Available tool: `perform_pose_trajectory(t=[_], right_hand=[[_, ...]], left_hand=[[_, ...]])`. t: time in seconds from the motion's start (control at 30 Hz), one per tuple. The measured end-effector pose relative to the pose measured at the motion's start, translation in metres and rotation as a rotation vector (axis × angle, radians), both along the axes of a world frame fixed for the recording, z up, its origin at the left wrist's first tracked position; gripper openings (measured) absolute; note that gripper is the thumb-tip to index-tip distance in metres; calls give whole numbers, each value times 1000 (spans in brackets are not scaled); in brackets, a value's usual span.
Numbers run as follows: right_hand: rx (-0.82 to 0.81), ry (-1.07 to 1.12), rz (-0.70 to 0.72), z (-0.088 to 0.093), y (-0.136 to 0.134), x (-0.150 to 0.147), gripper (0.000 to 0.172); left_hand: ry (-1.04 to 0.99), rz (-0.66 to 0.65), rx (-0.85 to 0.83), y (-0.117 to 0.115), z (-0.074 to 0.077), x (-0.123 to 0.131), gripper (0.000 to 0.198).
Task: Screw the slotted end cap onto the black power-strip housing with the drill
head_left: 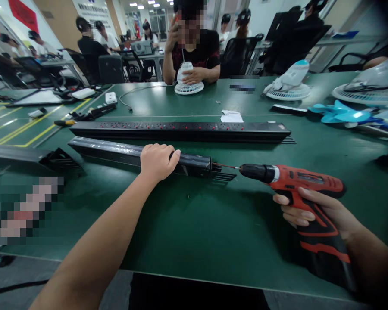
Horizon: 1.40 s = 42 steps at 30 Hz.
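Observation:
My left hand (159, 162) is wrapped over the top of a long black metal housing (116, 149), which lies on the green table. In my right hand (313, 209) is a red and black cordless drill (307, 178), held level by its grip. A long thin bit (226, 166) runs from the chuck to the right end of the housing; whether it sits in a screw there I cannot tell. Several thin dark prongs (224, 176) stick out below that end. Just behind lies a black power strip (181, 131) with a row of sockets and red dots.
Another black housing (16, 157) lies at the left. Across the table a person handles a white fan (188, 79). White fan bodies (289, 84) and blue fan blades (339, 113) lie at the right. A screwdriver (64, 123) and white paper (232, 116) lie behind the strip.

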State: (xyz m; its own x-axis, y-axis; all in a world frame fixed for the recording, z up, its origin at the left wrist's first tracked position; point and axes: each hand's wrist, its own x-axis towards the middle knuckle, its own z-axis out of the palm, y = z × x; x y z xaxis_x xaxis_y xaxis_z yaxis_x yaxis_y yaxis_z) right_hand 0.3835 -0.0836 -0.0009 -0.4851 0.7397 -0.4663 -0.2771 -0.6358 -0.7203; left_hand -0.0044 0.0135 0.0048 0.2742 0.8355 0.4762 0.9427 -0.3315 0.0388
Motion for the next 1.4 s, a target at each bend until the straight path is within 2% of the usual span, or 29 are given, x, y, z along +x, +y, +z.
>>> perform_pose_trajectory(t=[0.37, 0.83, 1.03, 1.4], right_hand=[[10, -21, 28, 3, 1, -2, 28], [21, 4, -4, 7, 0, -5, 25], [18, 25, 28, 4, 0, -3, 26], [45, 21, -3, 5, 0, -4, 23]], left_hand=[[-8, 0, 3, 0, -1, 0, 51], [-19, 6, -10, 0, -1, 0, 51], [-8, 2, -11, 1, 0, 0, 53], [-25, 6, 0, 2, -1, 0, 51]])
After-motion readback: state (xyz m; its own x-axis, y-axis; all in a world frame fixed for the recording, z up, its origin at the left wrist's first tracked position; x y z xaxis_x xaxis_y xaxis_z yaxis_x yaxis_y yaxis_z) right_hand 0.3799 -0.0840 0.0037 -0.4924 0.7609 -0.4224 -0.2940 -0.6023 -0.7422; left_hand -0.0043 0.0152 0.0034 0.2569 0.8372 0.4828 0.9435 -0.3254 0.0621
